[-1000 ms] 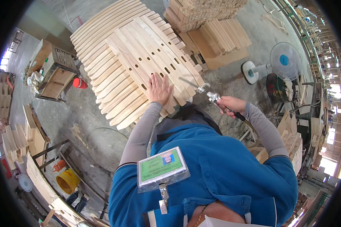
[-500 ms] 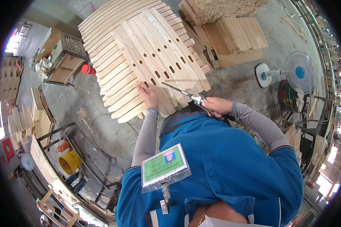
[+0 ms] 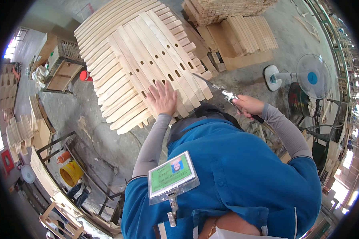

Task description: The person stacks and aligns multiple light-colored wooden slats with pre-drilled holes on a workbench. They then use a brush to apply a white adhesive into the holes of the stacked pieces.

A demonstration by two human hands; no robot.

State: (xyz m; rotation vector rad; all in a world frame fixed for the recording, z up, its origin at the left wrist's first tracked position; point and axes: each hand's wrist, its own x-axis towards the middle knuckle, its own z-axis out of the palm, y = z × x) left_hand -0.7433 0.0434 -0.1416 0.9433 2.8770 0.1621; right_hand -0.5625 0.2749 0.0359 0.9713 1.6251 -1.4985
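Note:
My left hand [image 3: 163, 98] lies flat on a row of pale wooden slats [image 3: 141, 38], fingers spread across the near slats. The slats lie side by side, with oval slots cut through them. Beneath them is a larger stack of wooden slats [image 3: 115, 101] with tapered ends, laid crosswise. My right hand [image 3: 249, 106] is closed round a silver air blow gun [image 3: 229, 95] with a long thin nozzle. The nozzle points up and left, its tip over the right edge of the slotted slats. A hose runs down from the gun's grip.
Beyond, to the right, are a cardboard sheet with stacked slats [image 3: 251, 36] and a taller wood pile [image 3: 227, 10]. A standing fan [image 3: 312, 77] is at the right. On the left stand a wooden box [image 3: 64, 73], a red container [image 3: 85, 75] and a yellow bucket [image 3: 71, 173].
My left hand has moved right onto the slotted slats and flattened, fingers spread. My right hand has drawn the air blow gun to the right, away from the slats' middle.

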